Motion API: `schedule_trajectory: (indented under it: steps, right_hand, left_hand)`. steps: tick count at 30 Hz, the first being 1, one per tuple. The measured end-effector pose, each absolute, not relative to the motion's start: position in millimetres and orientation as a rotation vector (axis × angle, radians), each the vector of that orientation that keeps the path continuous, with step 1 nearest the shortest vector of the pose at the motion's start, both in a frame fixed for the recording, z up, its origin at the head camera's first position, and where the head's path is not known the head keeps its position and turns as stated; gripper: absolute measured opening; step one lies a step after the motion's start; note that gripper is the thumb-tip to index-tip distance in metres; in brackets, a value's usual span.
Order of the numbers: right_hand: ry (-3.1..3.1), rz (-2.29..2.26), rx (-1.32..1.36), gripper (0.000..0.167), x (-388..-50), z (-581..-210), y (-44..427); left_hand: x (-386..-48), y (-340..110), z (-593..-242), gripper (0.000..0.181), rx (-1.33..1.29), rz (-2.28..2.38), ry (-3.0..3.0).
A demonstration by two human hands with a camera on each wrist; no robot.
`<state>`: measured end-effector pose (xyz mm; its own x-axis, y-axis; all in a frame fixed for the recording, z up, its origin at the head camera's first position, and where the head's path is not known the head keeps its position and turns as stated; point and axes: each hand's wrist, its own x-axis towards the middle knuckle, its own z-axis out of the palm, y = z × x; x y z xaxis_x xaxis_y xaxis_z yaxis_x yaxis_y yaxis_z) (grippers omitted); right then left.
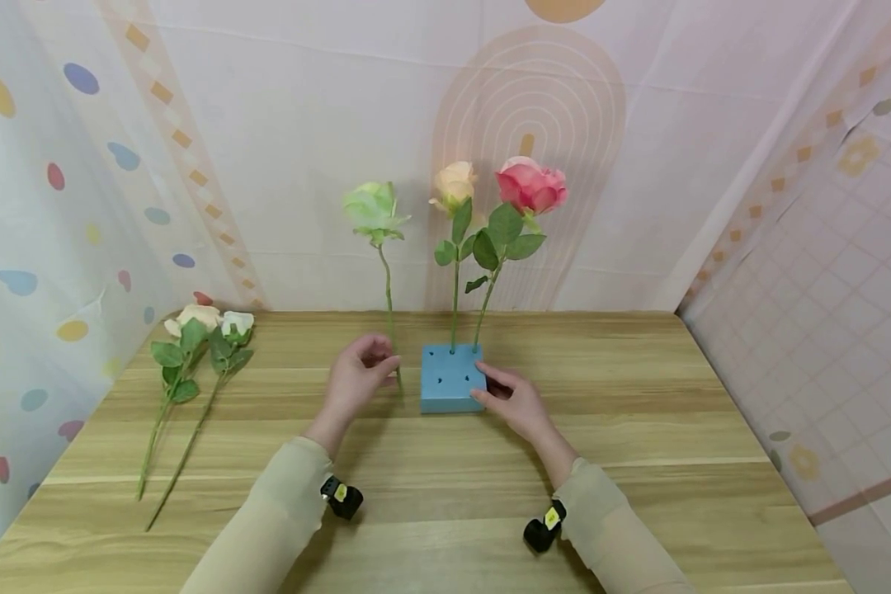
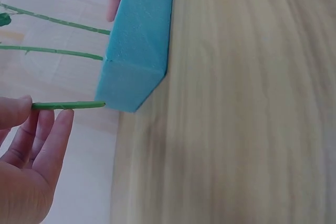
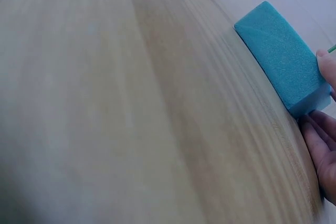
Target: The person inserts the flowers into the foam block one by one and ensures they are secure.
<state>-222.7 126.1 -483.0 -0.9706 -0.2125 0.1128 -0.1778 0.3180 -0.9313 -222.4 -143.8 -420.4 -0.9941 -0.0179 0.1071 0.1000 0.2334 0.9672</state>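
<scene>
My left hand (image 1: 356, 375) pinches the stem (image 2: 86, 105) of a pale green artificial rose (image 1: 372, 208) between thumb and fingers. The flower stands nearly upright, its stem's lower end off the table and just left of a blue foam block (image 1: 453, 388). Several small holes dot the block's top. A peach rose (image 1: 455, 183) and a pink-red rose (image 1: 530, 186) rise from holes along its back edge. At the block's right side, my right hand (image 1: 517, 402) grips it, thumb on the upper face and fingers against the side, as the right wrist view shows.
Two more artificial roses lie on the wooden table (image 1: 616, 495) at the left, one cream (image 1: 199, 317) and one white (image 1: 238, 322), stems pointing toward the front. Patterned curtains (image 1: 327, 99) hang behind the table and along both sides.
</scene>
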Motion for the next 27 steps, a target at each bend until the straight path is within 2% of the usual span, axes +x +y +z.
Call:
schedule_trajectory:
  steps: [27]
  right_hand:
    - [2.518, -1.801, -0.388, 0.049, -223, -484, 126]
  left_hand:
    - [-257, -105, -398, 0.011, -0.169, -1.706, -2.298]
